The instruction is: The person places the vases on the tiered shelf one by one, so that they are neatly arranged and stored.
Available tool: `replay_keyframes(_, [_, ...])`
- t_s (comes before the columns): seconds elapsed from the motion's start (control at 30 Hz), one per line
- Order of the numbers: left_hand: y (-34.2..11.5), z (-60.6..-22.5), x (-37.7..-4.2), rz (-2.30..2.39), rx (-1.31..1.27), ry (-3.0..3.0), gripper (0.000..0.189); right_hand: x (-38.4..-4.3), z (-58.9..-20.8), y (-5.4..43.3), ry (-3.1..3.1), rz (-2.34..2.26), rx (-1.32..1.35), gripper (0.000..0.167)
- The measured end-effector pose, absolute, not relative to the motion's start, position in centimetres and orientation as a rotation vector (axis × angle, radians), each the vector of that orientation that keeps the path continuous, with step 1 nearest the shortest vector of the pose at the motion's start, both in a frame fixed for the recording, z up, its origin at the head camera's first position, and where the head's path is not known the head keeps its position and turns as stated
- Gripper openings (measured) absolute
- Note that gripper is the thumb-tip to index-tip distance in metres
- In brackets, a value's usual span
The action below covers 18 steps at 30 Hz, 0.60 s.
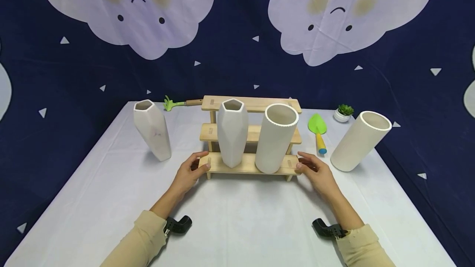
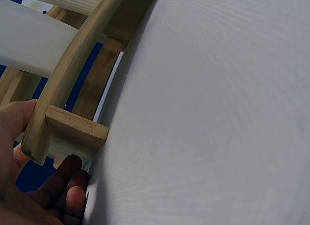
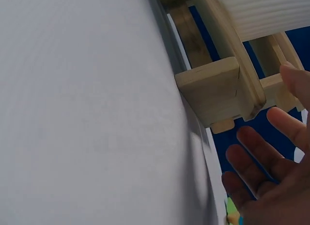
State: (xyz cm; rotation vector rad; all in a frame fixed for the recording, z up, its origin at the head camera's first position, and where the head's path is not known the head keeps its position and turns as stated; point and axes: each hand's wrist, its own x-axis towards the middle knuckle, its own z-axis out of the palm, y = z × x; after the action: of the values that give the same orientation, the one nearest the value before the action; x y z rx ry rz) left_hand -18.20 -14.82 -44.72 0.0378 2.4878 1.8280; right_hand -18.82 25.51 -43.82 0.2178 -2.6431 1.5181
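A three-step wooden display stand [image 1: 252, 169] stands mid-table. On its lowest step sit a white faceted vase [image 1: 232, 135] and, to its right, a white cylindrical vase with a beaded rim [image 1: 276, 143]. My left hand [image 1: 189, 173] pinches the left end of that step, thumb at the front and index finger behind; its other fingers curl loosely below the board in the left wrist view. By the right end is my right hand [image 1: 315, 173]. Its fingers are spread and relaxed around the board's end [image 3: 252, 96], with a gap showing in the right wrist view.
Another faceted vase [image 1: 153, 131] stands at left, and a plain cylindrical vase [image 1: 360, 141] at right. Behind lie a green hand rake [image 1: 174, 103] and a green trowel with yellow handle [image 1: 318, 129]. A small potted succulent [image 1: 343, 113] stands near the back edge.
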Motion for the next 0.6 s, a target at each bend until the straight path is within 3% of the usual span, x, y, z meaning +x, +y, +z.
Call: replay_keyframes(0.6, [-14.9, -45.0, -18.3, 1.832, 0.048, 2.489, 0.046, -16.6, -41.6, 27.1, -2.465, 1.482, 0.212, 0.041])
